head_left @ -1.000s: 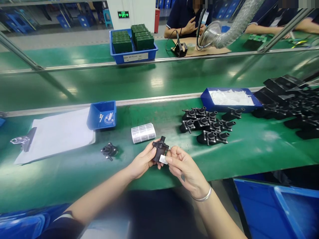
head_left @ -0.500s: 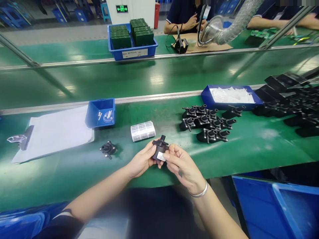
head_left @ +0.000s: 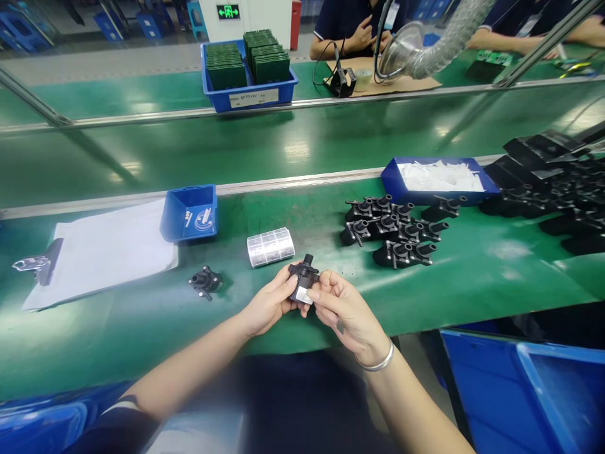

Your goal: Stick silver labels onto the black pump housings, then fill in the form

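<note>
My left hand [head_left: 271, 304] is wrapped round a small black pump [head_left: 305, 272], holding it with its spout up, above the front part of the green bench. A small white label [head_left: 303, 295] lies against the pump's side. The thumb and finger of my right hand [head_left: 345, 312] pinch at the label's right edge, and the fingertips touch the pump. Behind my hands a curled sheet of silver-white labels [head_left: 270, 247] rests on the bench. To the left a single black pump [head_left: 205, 282] stands apart.
Several black pumps [head_left: 390, 227] stand grouped at right, before a blue box [head_left: 439, 189] of white slips. More lie at far right. A clipboard with paper [head_left: 113, 249] and a blue bin [head_left: 190, 214] are at left. Across the bench, a co-worker [head_left: 352, 34] sits behind a blue crate [head_left: 255, 98].
The right thumb has shifted slightly along the label, which now lies flatter against the pump. Both hands keep nearly the same place; the view has tilted a little.
</note>
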The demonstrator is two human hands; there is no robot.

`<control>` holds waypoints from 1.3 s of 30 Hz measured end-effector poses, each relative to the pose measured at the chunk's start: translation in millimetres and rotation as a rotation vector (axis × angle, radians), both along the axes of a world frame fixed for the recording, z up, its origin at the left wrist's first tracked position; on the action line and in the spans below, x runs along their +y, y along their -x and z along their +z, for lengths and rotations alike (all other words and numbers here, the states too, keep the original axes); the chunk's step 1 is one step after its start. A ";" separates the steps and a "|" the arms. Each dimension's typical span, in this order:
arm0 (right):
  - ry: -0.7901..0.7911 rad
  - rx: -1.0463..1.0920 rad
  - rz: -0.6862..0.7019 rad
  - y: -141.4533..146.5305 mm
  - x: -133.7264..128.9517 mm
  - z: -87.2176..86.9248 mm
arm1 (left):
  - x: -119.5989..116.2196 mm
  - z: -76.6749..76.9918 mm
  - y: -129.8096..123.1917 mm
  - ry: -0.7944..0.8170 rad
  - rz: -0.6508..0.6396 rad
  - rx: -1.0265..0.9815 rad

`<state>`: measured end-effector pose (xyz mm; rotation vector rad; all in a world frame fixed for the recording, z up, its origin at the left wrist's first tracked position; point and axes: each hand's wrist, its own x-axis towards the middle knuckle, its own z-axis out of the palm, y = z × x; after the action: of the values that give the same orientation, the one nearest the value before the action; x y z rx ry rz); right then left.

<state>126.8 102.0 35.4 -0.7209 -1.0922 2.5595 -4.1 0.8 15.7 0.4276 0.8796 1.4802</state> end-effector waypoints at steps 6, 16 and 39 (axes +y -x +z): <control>-0.008 0.002 0.012 0.4 0.4 0.7 | -1.0 -0.5 -0.3 0.003 -0.001 0.021; -0.015 -0.004 0.015 0.7 0.2 1.9 | -2.5 0.9 0.9 -0.005 -0.021 0.040; -0.191 -0.163 -0.175 -26.5 16.4 -1.3 | 3.8 6.7 -4.5 0.108 0.179 0.142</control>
<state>153.4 118.4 34.1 -0.9424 -1.2440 2.2472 0.4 4.6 22.4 0.3852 1.1299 1.5711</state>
